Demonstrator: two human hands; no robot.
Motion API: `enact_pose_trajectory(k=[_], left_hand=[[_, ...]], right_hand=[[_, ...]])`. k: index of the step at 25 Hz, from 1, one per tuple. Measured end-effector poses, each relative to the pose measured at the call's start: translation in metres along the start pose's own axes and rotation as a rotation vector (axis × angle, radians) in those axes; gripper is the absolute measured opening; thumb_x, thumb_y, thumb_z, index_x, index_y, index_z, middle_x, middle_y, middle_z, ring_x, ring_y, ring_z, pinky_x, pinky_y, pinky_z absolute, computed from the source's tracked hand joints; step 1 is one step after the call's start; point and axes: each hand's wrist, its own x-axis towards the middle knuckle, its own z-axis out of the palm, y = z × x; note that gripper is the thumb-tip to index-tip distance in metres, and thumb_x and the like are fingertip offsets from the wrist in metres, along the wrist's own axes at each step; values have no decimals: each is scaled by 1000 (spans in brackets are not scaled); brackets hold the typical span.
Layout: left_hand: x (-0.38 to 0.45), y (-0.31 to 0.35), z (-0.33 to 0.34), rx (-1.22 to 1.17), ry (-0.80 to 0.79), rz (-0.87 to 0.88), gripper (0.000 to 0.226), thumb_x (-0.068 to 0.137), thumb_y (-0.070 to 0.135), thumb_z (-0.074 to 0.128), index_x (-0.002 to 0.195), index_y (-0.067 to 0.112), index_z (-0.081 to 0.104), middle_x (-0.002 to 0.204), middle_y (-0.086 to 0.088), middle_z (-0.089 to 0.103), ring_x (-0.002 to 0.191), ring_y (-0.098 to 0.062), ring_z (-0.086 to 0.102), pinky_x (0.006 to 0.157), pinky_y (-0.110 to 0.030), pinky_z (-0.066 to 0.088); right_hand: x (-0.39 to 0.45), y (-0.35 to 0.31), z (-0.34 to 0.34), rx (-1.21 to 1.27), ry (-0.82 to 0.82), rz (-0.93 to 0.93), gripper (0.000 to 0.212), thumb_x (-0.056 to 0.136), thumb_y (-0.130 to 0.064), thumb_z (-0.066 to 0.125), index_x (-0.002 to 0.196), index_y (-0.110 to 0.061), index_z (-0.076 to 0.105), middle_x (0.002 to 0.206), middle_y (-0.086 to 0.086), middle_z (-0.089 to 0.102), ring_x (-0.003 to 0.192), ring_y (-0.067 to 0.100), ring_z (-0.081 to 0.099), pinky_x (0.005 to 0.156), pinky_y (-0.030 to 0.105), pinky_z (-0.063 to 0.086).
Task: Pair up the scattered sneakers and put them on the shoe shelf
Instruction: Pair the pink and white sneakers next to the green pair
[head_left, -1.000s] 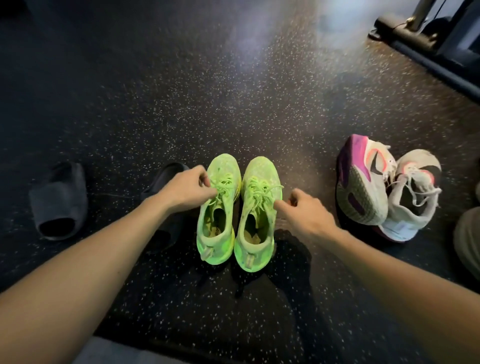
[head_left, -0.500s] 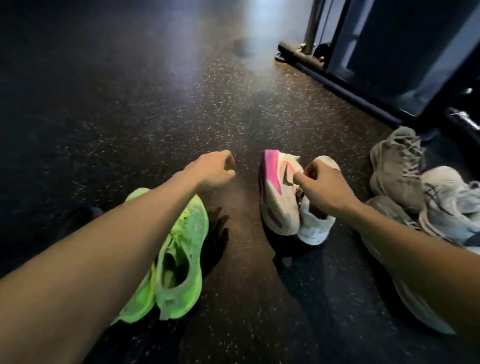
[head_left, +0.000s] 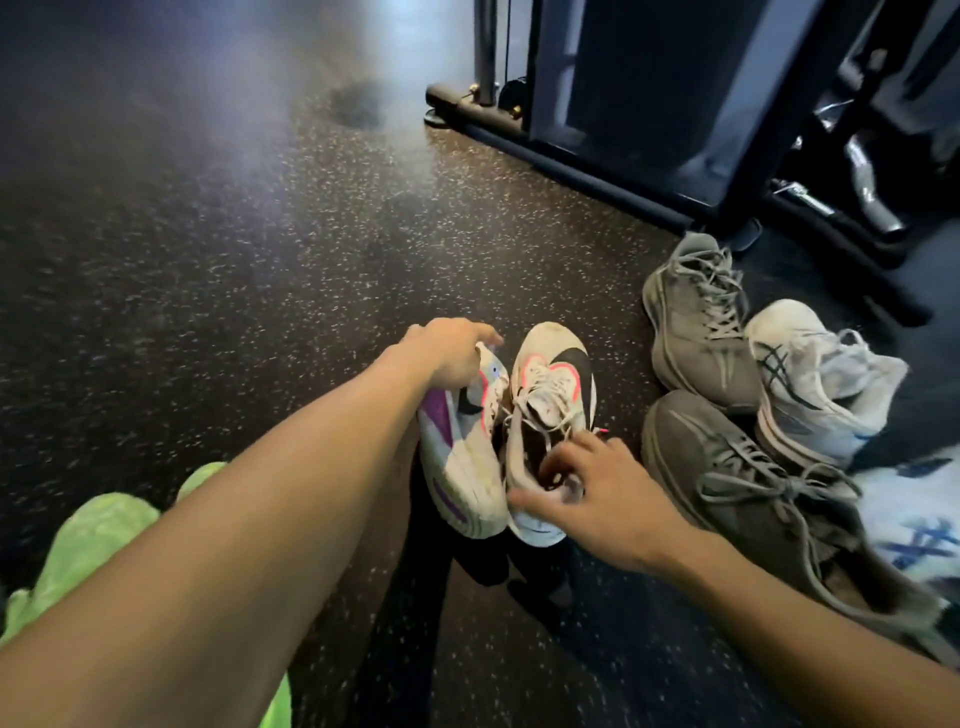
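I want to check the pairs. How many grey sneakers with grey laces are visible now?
2. One grey sneaker lies farther away, near the dark equipment base; the other grey sneaker lies nearer, just right of the right hand. More could be outside the view.

Green sneakers (head_left: 88, 551), near left: mostly covered by the left forearm, cut off at the bottom edge. White shoe with blue stripes (head_left: 914, 525), near right: blurred, cut by the right edge. Left hand (head_left: 447, 353): fingertips hidden behind the tilted white-and-purple sneaker (head_left: 462, 467). Nearer grey sneaker (head_left: 769, 499): heel hidden behind the right forearm.
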Motion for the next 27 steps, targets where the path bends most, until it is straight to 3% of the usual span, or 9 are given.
enact_pose_trajectory(k=[3,5,8,11,14,18,23,25,27], left_hand=[[14,3,-1,255,-166,55,55,98,21,49,146,45,33,162,10,13,149,-26,13,110,-59,24],[16,5,-3,421,-201,130,53,100,17,49,145,41,33,162,11,11,150,-23,4,109,-62,21],[13,4,-13,580,-81,259,43,99,16,50,135,36,41,150,3,41,147,-14,21,109,-55,20],[1,-5,-27,682,11,343,32,95,25,56,123,37,47,122,6,60,124,-16,46,101,-49,23],[-23,-17,-39,785,-13,293,30,97,34,54,126,38,45,122,15,55,122,-16,32,95,-45,25],[-67,-37,-52,794,9,205,25,97,47,48,119,35,50,120,15,58,122,-17,31,94,-44,25],[-120,-41,-60,792,86,252,25,94,51,49,110,32,48,115,16,61,113,-14,52,86,-37,26],[-142,-35,-56,805,148,288,28,95,51,47,112,29,46,119,12,61,106,-17,63,81,-36,32],[-165,-21,-50,707,199,208,37,96,53,42,119,25,46,125,7,57,103,-24,66,74,-35,40]], right_hand=[[-6,7,13,35,-100,-49,50,70,-80,53,91,-34,53,98,-16,44,91,10,46,78,32,47],[-6,9,18,64,-44,-78,38,74,-70,61,84,-35,50,94,-16,43,85,8,48,72,31,46],[-5,8,18,107,-6,-98,29,78,-55,68,79,-33,49,92,-16,42,83,9,49,73,32,47],[-5,7,18,123,-7,-93,23,82,-47,69,86,-29,56,99,-13,45,86,11,52,78,33,47],[-9,6,16,130,8,-104,18,84,-43,68,85,-32,54,101,-11,46,87,12,53,81,35,48],[-17,5,6,139,47,-89,19,84,-43,69,83,-31,54,98,-9,46,80,11,50,76,30,43],[-34,-1,-18,53,110,-100,18,85,-38,70,87,-24,59,99,-6,46,87,18,53,79,29,42],[-43,-6,-27,16,137,-113,22,85,-36,70,90,-17,63,98,-3,47,90,23,56,79,31,43],[-50,-13,-33,2,176,-141,22,84,-36,71,89,-15,62,95,-4,45,90,25,57,79,32,42]])
